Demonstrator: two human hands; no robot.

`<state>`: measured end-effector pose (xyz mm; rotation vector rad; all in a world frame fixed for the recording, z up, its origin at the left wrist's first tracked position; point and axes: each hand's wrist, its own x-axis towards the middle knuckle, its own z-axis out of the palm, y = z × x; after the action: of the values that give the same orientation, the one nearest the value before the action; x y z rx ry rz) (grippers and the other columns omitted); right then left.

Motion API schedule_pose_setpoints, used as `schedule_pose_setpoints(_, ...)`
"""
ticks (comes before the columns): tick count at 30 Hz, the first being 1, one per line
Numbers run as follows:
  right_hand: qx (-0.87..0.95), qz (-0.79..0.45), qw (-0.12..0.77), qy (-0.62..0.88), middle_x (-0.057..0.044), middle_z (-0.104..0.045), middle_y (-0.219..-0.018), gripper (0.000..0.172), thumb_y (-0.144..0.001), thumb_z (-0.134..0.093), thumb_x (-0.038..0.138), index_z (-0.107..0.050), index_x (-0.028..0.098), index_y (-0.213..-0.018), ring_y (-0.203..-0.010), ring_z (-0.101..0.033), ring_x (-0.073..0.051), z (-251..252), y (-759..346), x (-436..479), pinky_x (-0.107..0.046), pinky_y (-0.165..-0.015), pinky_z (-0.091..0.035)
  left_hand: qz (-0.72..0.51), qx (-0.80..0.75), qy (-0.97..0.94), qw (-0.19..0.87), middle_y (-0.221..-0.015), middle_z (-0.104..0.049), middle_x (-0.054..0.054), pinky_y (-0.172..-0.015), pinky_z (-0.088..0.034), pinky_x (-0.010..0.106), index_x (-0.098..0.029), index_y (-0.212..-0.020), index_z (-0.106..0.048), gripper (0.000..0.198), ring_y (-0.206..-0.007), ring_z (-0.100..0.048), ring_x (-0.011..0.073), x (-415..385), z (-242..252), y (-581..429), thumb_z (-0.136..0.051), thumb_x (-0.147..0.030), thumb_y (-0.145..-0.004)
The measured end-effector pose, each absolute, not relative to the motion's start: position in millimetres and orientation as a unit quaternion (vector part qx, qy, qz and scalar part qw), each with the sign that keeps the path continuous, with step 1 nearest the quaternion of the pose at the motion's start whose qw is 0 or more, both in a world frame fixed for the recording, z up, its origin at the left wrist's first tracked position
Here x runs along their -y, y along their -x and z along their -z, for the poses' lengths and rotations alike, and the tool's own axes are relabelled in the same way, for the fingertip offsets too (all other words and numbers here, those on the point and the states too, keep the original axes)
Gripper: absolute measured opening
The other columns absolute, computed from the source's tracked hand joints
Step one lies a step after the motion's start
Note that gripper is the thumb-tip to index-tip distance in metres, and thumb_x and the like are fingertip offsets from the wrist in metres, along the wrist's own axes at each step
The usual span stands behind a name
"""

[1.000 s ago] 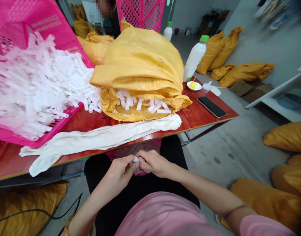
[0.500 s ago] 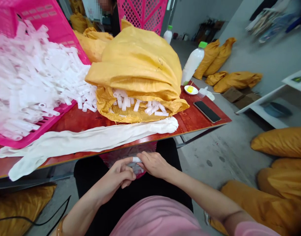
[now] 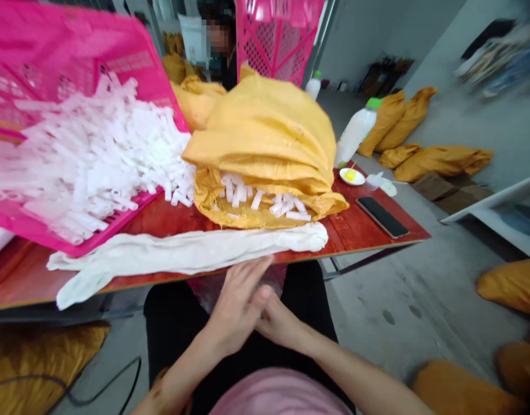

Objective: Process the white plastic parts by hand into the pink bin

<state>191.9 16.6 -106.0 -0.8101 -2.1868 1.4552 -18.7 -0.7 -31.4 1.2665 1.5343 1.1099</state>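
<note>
My left hand (image 3: pixel 239 305) is over my lap at the table's front edge, its fingers stretched out and nothing seen in them. Against it lies my right hand (image 3: pixel 278 320), whose fingers are mostly hidden behind the left. Just beyond them a white cloth strip (image 3: pixel 182 252) runs along the front of the red table (image 3: pixel 334 245). A yellow sack (image 3: pixel 269 132) lies behind the strip, its mouth showing short white tubes (image 3: pixel 284 206). On the left, a tilted pink basket (image 3: pixel 156 75) spills many white tubes (image 3: pixel 96 155).
A phone (image 3: pixel 382 217), a small white dish (image 3: pixel 352 176) and a green-capped bottle (image 3: pixel 355 135) stand at the table's right. Yellow sacks (image 3: pixel 446 161) lie on the floor. A person (image 3: pixel 221 40) is behind the table.
My left hand has opened and moved up and right, against my right hand. The white piece between my fingers no longer shows. The view has shifted, so the table things appear further right and lower.
</note>
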Motion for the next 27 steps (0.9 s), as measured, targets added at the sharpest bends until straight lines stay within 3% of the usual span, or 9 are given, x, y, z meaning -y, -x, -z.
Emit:
schedule_pose_setpoints(3, 0.787, -0.503, 0.178, 0.31, 0.0, -0.07, -0.079, 0.018, -0.083, -0.06, 0.01, -0.069, 0.017, -0.097, -0.071, -0.063, -0.015, 110.2, -187.7, -15.7, -0.022, -0.065, -0.046, -0.476, -0.61, -0.52, 0.363, -0.064, -0.068, 0.003, -0.056, -0.048, 0.027, -0.016, -0.102, -0.073, 0.038, -0.062, -0.064, 0.0182, -22.4, 25.7, 15.8, -0.062, -0.048, -0.086)
schedule_pose_setpoints(8, 0.819, -0.454, 0.14, 0.322, -0.002, -0.073, -0.089, 0.023, -0.083, -0.061, 0.009, -0.07, 0.017, -0.102, -0.081, -0.068, -0.019, 118.0, -195.3, -25.5, -0.025, -0.075, -0.051, -0.503, -0.641, -0.511, 0.275, -0.071, -0.072, 0.004, -0.064, -0.054, 0.03, -0.016, -0.102, -0.072, 0.04, -0.07, -0.068, 0.0204, -17.8, 27.9, 30.1, -0.059, -0.051, -0.089)
schedule_pose_setpoints(14, 0.891, -0.28, 0.062, 0.351, -0.017, -0.065, -0.13, 0.048, -0.083, -0.071, 0.016, -0.061, 0.017, -0.131, -0.118, -0.063, -0.033, 139.9, -224.0, -55.9, -0.046, -0.1, -0.051, -0.438, -0.727, -0.527, 0.045, -0.097, -0.075, 0.007, -0.08, -0.055, 0.034, -0.017, -0.11, -0.069, 0.031, -0.085, -0.069, 0.0217, -45.1, 27.0, 120.3, -0.05, -0.036, -0.095)
schedule_pose_setpoints(16, 0.886, -0.304, 0.081, 0.34, -0.014, -0.069, -0.125, 0.042, -0.087, -0.07, 0.021, -0.063, 0.018, -0.128, -0.113, -0.067, -0.031, 124.7, -234.7, -72.9, -0.043, -0.098, -0.053, -0.322, -0.746, -0.583, -0.034, -0.101, -0.072, 0.01, -0.084, -0.053, 0.036, -0.015, -0.11, -0.069, 0.029, -0.087, -0.067, 0.023, -76.8, 31.7, 149.3, -0.047, -0.023, -0.091)
schedule_pose_setpoints(18, 0.868, -0.326, 0.134, 0.35, -0.009, -0.074, -0.107, 0.021, -0.098, -0.059, 0.028, -0.067, 0.019, -0.115, -0.095, -0.071, -0.023, 95.2, -246.4, -93.1, -0.034, -0.085, -0.056, -0.277, -0.725, -0.63, -0.042, -0.103, -0.069, 0.011, -0.09, -0.05, 0.038, -0.015, -0.106, -0.07, 0.028, -0.096, -0.064, 0.0253, -109.1, 39.6, 165.7, -0.051, -0.016, -0.085)
schedule_pose_setpoints(19, 0.861, -0.315, 0.167, 0.362, -0.007, -0.073, -0.099, 0.019, -0.101, -0.054, 0.03, -0.068, 0.019, -0.107, -0.088, -0.07, -0.021, 78.6, -251.8, -104.8, -0.031, -0.08, -0.056, -0.268, -0.709, -0.652, -0.035, -0.101, -0.068, 0.01, -0.092, -0.048, 0.039, -0.016, -0.102, -0.07, 0.025, -0.099, -0.063, 0.0261, -122.7, 44.1, 168.7, -0.054, -0.015, -0.083)
schedule_pose_setpoints(22, 0.866, -0.156, 0.242, 0.41, -0.009, -0.07, -0.099, 0.02, -0.103, -0.049, 0.027, -0.065, 0.017, -0.102, -0.09, -0.068, -0.021, 41.1, -262.5, -146.4, -0.031, -0.08, -0.054, -0.269, -0.666, -0.695, -0.015, -0.085, -0.063, 0.007, -0.089, -0.048, 0.039, -0.016, -0.083, -0.069, 0.011, -0.089, -0.06, 0.0252, -146.2, 55.9, 167.5, -0.063, -0.024, -0.081)
schedule_pose_setpoints(25, 0.885, 0.021, 0.133, 0.445, -0.016, -0.067, -0.116, 0.022, -0.1, -0.048, 0.015, -0.066, 0.012, -0.112, -0.109, -0.064, -0.027, 34.8, -261.1, -186.9, -0.037, -0.095, -0.051, -0.28, -0.643, -0.712, -0.012, -0.072, -0.057, 0.003, -0.08, -0.048, 0.035, -0.017, -0.071, -0.064, 0.024, -0.076, -0.056, 0.0211, -142.0, 62.1, 167.1, -0.066, -0.038, -0.082)
schedule_pose_setpoints(27, 0.883, 0.085, 0.045, 0.46, -0.019, -0.067, -0.114, 0.022, -0.096, -0.051, 0.011, -0.068, 0.009, -0.11, -0.111, -0.063, -0.031, 38.8, -251.5, -203.1, -0.041, -0.097, -0.049, -0.285, -0.647, -0.707, -0.022, -0.073, -0.058, 0.002, -0.075, -0.047, 0.03, -0.018, -0.075, -0.065, 0.029, -0.075, -0.056, 0.0201, -123.7, 61.3, 165.9, -0.064, -0.046, -0.084)
